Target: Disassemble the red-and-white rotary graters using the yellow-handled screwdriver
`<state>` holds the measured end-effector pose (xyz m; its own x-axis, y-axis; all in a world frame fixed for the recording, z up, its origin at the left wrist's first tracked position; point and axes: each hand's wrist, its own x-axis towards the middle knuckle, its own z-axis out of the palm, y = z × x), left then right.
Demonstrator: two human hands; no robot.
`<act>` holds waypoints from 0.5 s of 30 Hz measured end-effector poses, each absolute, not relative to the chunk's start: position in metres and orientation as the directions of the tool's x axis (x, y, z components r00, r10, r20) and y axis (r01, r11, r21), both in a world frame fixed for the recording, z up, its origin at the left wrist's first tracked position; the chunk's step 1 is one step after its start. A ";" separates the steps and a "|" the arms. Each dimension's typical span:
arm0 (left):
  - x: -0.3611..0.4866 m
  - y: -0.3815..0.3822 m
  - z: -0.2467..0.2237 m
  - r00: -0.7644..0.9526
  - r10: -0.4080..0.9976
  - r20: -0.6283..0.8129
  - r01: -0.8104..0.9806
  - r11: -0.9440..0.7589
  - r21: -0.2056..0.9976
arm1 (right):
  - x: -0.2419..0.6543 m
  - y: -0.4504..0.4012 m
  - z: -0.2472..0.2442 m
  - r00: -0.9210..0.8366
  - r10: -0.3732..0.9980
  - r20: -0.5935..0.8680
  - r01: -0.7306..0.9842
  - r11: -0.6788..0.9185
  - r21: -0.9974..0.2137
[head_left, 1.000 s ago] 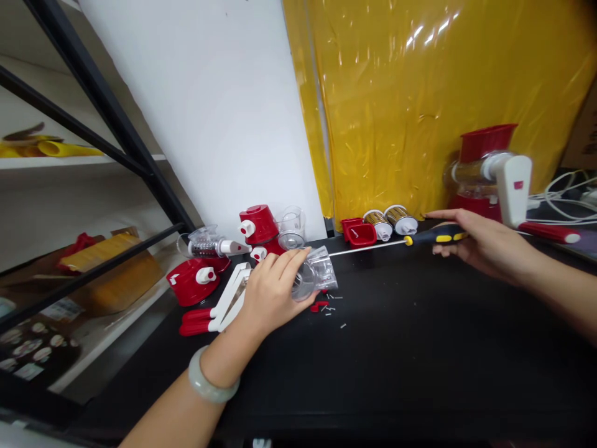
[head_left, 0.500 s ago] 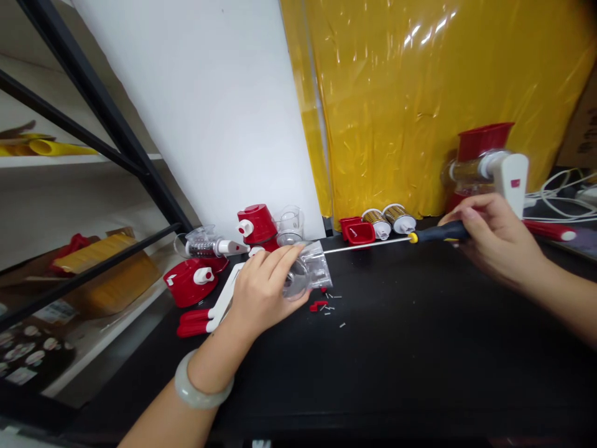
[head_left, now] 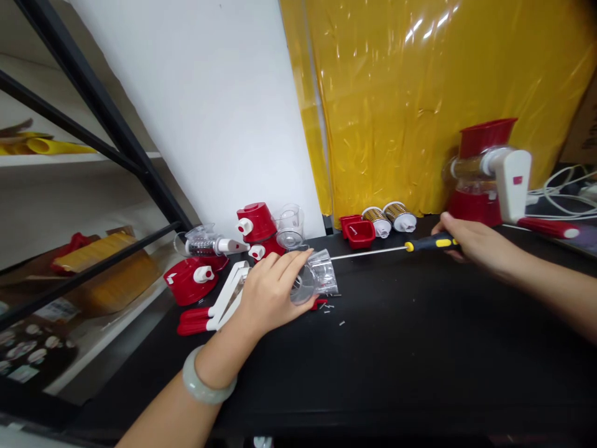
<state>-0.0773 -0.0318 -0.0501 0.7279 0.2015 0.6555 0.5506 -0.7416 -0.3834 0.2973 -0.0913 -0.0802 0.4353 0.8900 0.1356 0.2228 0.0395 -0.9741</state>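
My left hand (head_left: 273, 289) is closed around a clear plastic housing (head_left: 325, 272), tilted on its side above the black table. In my right hand (head_left: 469, 242) is a long screwdriver (head_left: 431, 243) with a dark blue and yellow handle, gripped near the handle's end. Its thin shaft runs left to the housing's open end; where the tip sits inside, I cannot make out. Just below the housing lie several small pins or screws (head_left: 328, 307) and a small red part (head_left: 318, 303). White crank handles with red grips (head_left: 193, 320) lie left of my left hand.
Red bases (head_left: 256, 223) and a clear cup (head_left: 290, 225) stand at the back. Red trays (head_left: 360, 233) and grater drums (head_left: 400, 216) lie along the yellow sheeting. An assembled rotary grater (head_left: 485, 174) stands right, near white cables (head_left: 562, 186). A shelf rack (head_left: 149, 180) borders the left.
The housing and my left hand have shifted slightly right and down. My right hand has turned on the screwdriver, showing more of its handle, and the shaft lies a little lower.
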 end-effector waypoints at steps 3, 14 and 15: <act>-0.078 -0.030 -0.050 0.727 0.197 0.658 0.555 -0.733 -0.394 | 0.300 -0.094 -0.080 0.387 0.869 0.309 0.162 0.266 -0.950; -0.078 -0.031 -0.049 0.723 0.191 0.664 0.566 -0.715 -0.411 | 0.296 -0.102 -0.066 0.320 0.937 0.138 -0.263 0.227 -0.938; -0.078 -0.031 -0.049 0.722 0.189 0.666 0.567 -0.714 -0.411 | 0.297 -0.099 -0.069 0.345 0.934 0.092 -0.172 0.159 -0.972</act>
